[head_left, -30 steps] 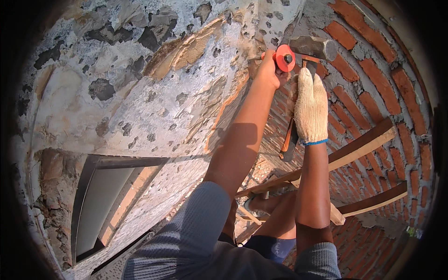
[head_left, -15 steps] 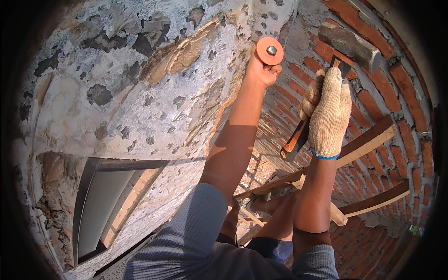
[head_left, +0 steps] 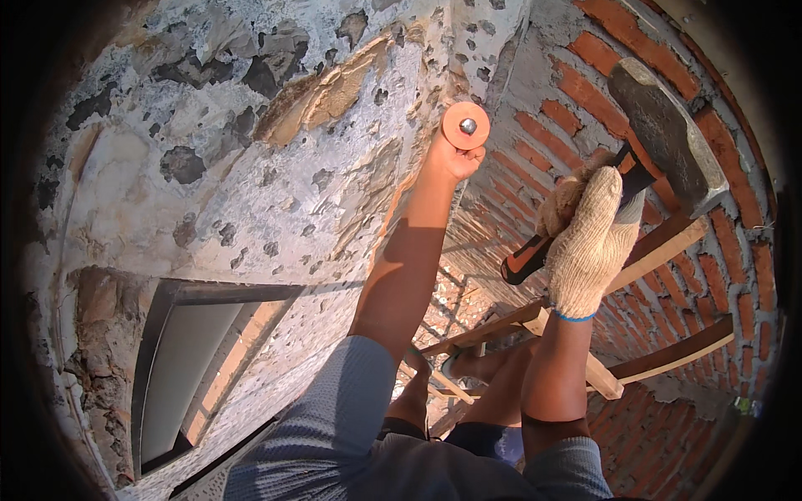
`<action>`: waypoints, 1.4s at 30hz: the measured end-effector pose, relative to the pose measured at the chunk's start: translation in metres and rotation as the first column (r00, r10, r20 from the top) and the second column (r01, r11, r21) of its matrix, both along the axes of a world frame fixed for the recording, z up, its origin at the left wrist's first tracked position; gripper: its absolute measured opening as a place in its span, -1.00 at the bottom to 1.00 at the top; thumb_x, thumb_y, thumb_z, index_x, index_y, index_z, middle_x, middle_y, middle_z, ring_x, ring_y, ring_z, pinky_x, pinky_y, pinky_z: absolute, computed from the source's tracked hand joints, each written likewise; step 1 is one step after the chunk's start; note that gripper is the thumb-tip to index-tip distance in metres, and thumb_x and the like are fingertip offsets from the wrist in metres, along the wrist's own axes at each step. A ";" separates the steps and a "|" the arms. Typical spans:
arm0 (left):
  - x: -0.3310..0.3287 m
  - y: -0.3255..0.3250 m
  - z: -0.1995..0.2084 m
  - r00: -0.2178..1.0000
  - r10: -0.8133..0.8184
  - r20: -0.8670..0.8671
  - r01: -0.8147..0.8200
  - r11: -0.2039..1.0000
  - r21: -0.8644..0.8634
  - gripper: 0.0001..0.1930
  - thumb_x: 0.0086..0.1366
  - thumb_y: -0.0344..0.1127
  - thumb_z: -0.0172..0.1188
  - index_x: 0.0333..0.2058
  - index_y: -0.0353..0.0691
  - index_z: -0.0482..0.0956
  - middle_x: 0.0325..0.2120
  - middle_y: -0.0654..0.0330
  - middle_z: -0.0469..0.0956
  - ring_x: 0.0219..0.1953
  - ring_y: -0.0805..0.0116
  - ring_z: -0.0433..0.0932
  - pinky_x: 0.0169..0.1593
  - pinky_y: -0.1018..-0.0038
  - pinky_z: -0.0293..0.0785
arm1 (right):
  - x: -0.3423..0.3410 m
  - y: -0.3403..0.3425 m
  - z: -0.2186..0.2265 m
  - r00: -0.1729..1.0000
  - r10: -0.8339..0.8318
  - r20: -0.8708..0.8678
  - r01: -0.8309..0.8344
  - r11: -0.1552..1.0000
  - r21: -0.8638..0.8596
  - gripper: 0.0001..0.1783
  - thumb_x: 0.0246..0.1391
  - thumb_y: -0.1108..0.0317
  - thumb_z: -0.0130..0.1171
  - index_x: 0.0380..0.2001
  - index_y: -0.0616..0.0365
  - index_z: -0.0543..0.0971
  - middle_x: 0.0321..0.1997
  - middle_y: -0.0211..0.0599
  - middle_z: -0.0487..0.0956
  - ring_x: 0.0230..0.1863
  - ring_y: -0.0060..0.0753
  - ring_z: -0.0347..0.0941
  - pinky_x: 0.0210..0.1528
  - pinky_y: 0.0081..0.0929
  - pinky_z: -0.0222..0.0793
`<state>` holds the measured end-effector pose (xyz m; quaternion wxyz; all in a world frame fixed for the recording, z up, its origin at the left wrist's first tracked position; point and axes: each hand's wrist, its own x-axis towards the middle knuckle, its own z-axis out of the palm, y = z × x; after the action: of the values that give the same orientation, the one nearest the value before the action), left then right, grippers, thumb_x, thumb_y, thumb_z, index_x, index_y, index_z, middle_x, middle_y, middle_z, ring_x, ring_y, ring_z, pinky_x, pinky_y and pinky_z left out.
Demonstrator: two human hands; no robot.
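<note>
My bare left hand [head_left: 461, 164] is closed around a chisel with a round orange hand guard [head_left: 452, 140]. The chisel's steel striking end shows in the middle of the guard, while its blade is hidden behind the guard and hand. The hand is against or close to the plaster near the wall corner; contact cannot be made out. In a knitted cream glove, my right hand [head_left: 591, 242] grips a club hammer [head_left: 668, 138] by its black and orange handle. The heavy grey hammer head is tilted, up and right of the chisel and apart from it.
At left is a plastered wall [head_left: 276, 213] with many chipped pits, and a dark-framed opening [head_left: 171, 292] low in it. A brick wall [head_left: 735, 242] curves along the right. Wooden beams [head_left: 681, 351] cross below my right arm, above rubble-strewn ground [head_left: 455, 305].
The hammer has come nearer to me and shifted right and down in view, its head looking larger and turned steeper. My left hand with the chisel has moved slightly down and left.
</note>
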<state>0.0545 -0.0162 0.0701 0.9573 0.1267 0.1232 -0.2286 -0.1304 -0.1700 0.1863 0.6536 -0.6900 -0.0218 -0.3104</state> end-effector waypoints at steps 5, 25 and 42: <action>-0.135 -0.009 -0.083 0.981 -0.189 -0.048 0.194 0.973 0.125 -0.76 0.40 0.02 0.23 -0.35 0.10 0.44 -0.49 0.50 0.46 -0.51 0.64 0.41 -0.56 0.61 0.24 | -0.041 -0.001 0.004 0.984 0.005 -0.175 -0.006 1.000 -0.008 -0.74 0.40 0.16 0.07 -0.10 0.12 0.40 -0.59 -0.52 0.35 -0.65 -0.70 0.22 -0.64 -0.62 0.16; -0.394 0.107 -0.227 0.802 -0.546 -0.242 0.486 0.362 0.795 -0.85 0.39 -0.20 0.12 -0.21 -0.12 0.52 -0.38 0.31 0.48 -0.36 0.46 0.49 -0.33 0.48 0.41 | -0.124 -0.009 -0.182 0.343 0.601 -0.722 0.148 0.725 0.673 -0.87 0.16 0.37 0.12 -0.32 0.13 0.39 -0.59 -0.40 0.34 -0.69 -0.49 0.28 -0.66 -0.39 0.29; -0.557 0.277 -0.214 0.166 -0.356 -0.919 0.710 -0.604 0.362 -0.70 0.21 -0.37 0.24 -0.07 -0.29 0.58 -0.32 0.04 0.69 -0.40 0.22 0.74 -0.32 0.30 0.64 | -0.122 -0.003 -0.175 0.389 0.588 -0.709 0.022 0.764 0.645 -0.80 0.12 0.27 0.14 -0.41 0.16 0.40 -0.58 -0.42 0.37 -0.66 -0.52 0.31 -0.61 -0.45 0.30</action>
<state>-0.5021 0.2603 -0.1440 0.1629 0.7083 0.2507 -0.6394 -0.2526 -0.1728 0.0116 0.7792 -0.5059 0.2898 0.2302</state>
